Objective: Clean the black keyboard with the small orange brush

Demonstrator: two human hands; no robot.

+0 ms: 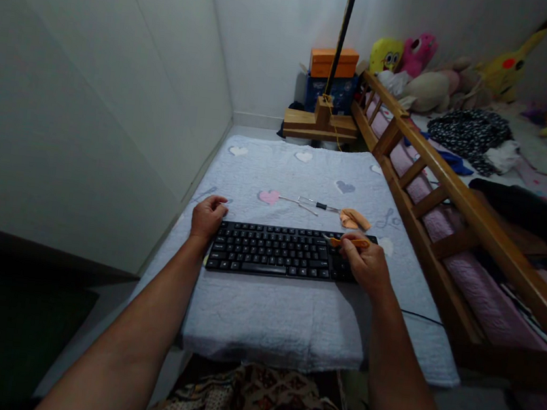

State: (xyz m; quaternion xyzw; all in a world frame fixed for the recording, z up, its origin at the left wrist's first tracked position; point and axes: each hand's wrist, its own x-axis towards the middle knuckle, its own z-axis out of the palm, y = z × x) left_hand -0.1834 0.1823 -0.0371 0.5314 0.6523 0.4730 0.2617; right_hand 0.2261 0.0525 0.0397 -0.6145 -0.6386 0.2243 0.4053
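Note:
A black computer keyboard lies flat across the cloth-covered table. My left hand is at its upper left corner, fingers curled against the edge. Over the keys at the right side, my right hand pinches a small brush with an orange handle; its pale tip points left, close to the keys, and I cannot tell whether it touches them. Behind the keyboard lie thin white sticks, a slim tool with a black middle and a crumpled orange cloth.
A pale blue quilted cloth with hearts covers the table. The keyboard's cable runs off to the right. A wooden bed rail borders the right side, and a white wall panel the left. Behind the table stands a wooden base with a pole.

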